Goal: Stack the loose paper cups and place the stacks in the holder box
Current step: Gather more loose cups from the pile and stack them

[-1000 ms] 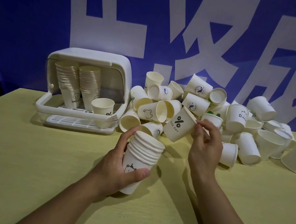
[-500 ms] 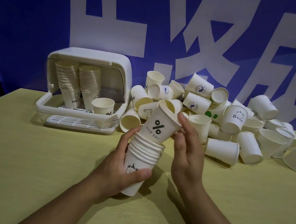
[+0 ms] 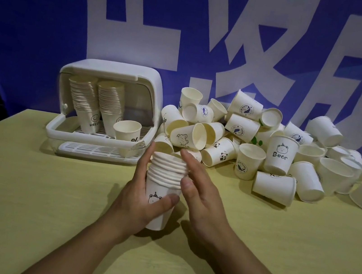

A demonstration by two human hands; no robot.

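While the left hand (image 3: 141, 198) grips the cup stack (image 3: 164, 181) above the table (image 3: 23, 195), the right hand (image 3: 200, 187) lies flat against it.
Fingers straight; holder box (image 3: 106, 110) back left, loose cups (image 3: 257, 144) behind.

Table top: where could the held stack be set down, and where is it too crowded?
Bare table runs in front of the holder box and across the near edge around both forearms. Another bare patch lies on the near side of the loose cup pile. The pile crowds the far right; the left hand grips the stack.
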